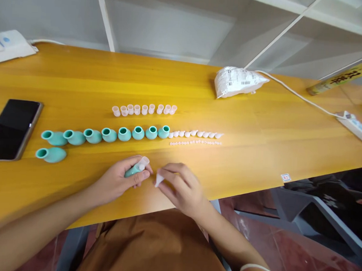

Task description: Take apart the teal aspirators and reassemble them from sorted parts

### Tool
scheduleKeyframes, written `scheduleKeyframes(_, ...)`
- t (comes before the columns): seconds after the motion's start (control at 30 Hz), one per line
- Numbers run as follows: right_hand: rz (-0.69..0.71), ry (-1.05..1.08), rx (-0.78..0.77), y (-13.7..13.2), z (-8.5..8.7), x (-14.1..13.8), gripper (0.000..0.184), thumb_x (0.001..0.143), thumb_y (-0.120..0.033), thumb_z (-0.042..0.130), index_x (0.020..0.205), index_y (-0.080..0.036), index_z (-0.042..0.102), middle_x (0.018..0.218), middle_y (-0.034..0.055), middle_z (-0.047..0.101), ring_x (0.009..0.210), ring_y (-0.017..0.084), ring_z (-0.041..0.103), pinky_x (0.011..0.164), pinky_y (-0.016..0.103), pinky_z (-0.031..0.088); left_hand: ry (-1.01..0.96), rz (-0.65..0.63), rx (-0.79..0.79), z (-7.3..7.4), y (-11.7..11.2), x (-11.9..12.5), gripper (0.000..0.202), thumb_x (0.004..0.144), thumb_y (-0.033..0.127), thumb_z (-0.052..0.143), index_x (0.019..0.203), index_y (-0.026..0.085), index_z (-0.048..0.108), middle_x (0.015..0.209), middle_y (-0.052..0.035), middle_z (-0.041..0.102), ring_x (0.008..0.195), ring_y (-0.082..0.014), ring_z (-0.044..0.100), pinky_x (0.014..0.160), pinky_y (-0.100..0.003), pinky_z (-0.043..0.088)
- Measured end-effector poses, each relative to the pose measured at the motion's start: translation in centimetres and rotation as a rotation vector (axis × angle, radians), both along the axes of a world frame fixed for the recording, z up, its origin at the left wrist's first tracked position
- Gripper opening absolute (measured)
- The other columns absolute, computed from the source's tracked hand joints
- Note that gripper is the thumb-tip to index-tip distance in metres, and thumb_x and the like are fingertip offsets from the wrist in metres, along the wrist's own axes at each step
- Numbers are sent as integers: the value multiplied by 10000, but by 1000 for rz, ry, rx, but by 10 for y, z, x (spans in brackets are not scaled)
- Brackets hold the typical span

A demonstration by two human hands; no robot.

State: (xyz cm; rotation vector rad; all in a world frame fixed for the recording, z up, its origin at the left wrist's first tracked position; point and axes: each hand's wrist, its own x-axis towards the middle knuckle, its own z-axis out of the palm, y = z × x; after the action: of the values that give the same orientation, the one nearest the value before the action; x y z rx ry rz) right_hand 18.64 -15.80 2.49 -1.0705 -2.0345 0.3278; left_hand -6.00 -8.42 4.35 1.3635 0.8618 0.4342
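A long yellow tabletop [261, 128] stands in front of white shelves [175, 24]. Near its front edge, the left hand [117, 180] has its grip closed around a teal bulb [132, 172]. The bulb lies on its side. Its long way points up and to the right, and a clear cap [142, 164] sits on that end.

The right hand [184, 189] is just beside it. Its grip is a tight pinch of thumb and fingers on a little white tip [159, 180]. The tip is to the right of the cap and a bit lower, very near but not touching. The right hand is the one nearer the cap's open end.

Farther back lies a row of teal bulbs [124, 134], with one more bulb [51, 154] alone at the left. Behind them is a row of clear cups [144, 109]. To the right are more white tips [196, 133] and a line of tiny beads [195, 142]. A dark phone [11, 129] lies at the far left. A white bag [238, 81] and a power strip [356, 126] are at the back right.
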Motion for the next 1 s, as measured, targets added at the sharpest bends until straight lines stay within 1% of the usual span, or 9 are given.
scheduleKeyframes(0.07,-111,190,-133,-1,4,8,320,1052,-174,763,1362,-253,746,1165,105,726,1020,236,756,846,393,694,20,10,3,2,2,0,372,1033,570,679,1029,198,700,783,25,598,701,-150,572,678,-285,503)
scheduleKeyframes(0.2,-292,529,-341,3,6,37,190,1089,-248,714,1262,-280,788,1118,60,718,818,159,735,726,330,662,42,30,-26,5,5,0,364,1022,558,673,985,196,654,794,30,581,707,-144,550,682,-279,484)
scheduleKeyframes(0.3,-548,571,-261,12,2,80,185,1048,-342,774,1207,-249,768,1117,68,764,787,156,732,740,339,661,42,19,-21,3,5,0,362,1028,551,660,955,199,623,824,26,572,723,-144,533,683,-279,456)
scheduleKeyframes(0.37,-777,494,-152,21,-2,118,262,986,-417,824,1168,-242,757,1100,72,775,851,188,756,754,359,672,40,-3,-4,1,4,0,361,1042,548,643,950,200,617,849,22,569,738,-146,525,697,-286,450)
scheduleKeyframes(0.43,-905,362,-142,32,-7,156,325,959,-490,800,1167,-244,753,1135,84,789,955,221,777,852,420,688,37,-15,11,-1,3,0,357,1054,544,627,948,202,614,865,20,562,751,-149,518,714,-293,452)
scheduleKeyframes(0.5,-904,268,-259,43,-13,189,343,923,-507,791,1128,-233,769,1140,94,809,1009,242,786,914,459,681,32,-14,13,-1,3,0,356,1059,538,620,938,204,602,866,22,553,758,-149,513,722,-296,452)
scheduleKeyframes(0.63,-858,228,-417,58,-29,226,410,839,-537,838,1092,-220,784,1094,111,832,947,238,785,850,419,669,17,-21,23,-1,4,-1,346,1047,526,641,937,201,601,904,13,573,782,-149,511,726,-291,449)
scheduleKeyframes(0.77,-849,210,-468,66,-40,234,424,820,-566,859,1051,-216,801,1010,104,834,870,233,770,767,375,646,3,-15,9,-2,5,-2,342,1046,527,655,952,201,613,913,10,580,786,-150,511,720,-287,453)
scheduleKeyframes(1.0,-774,55,-402,70,-40,231,362,885,-518,815,1106,-233,840,1050,94,828,805,206,730,813,389,641,-51,-12,-71,-7,5,-4,283,1052,483,673,1061,209,605,999,-1,616,798,-138,542,752,-286,487)
